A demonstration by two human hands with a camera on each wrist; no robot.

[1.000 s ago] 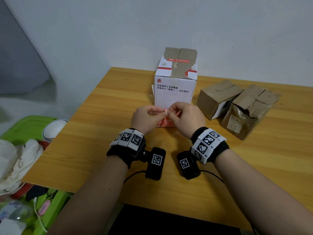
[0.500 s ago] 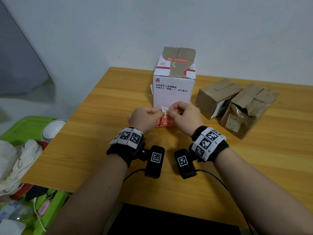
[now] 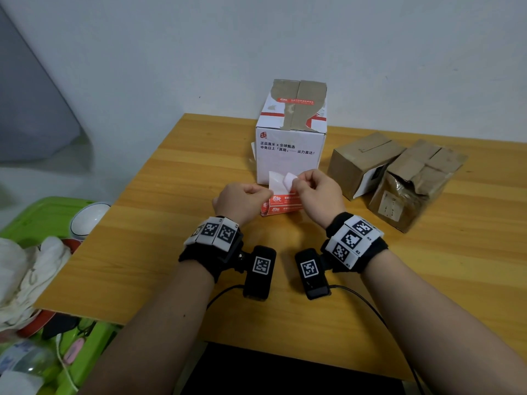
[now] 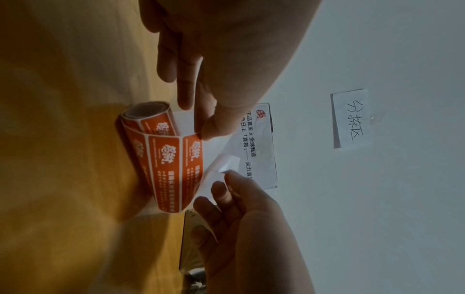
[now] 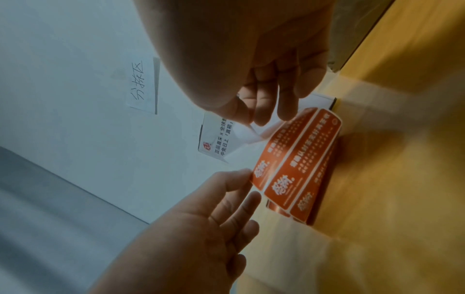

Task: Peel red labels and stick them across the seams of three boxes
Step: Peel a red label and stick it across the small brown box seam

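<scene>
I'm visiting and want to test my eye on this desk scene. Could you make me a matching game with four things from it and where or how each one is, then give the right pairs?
Things
1. white box
2. label roll
3. peeled label
4. two brown boxes

Places or states
A. pinched in the right hand, lifted off the sheet
B. side by side at the right of the table
C. standing at the table's far edge, a red label already across its top seam
D. held at its edge by the left hand, low over the table

Pairs: 1-C, 2-D, 3-A, 4-B
</scene>
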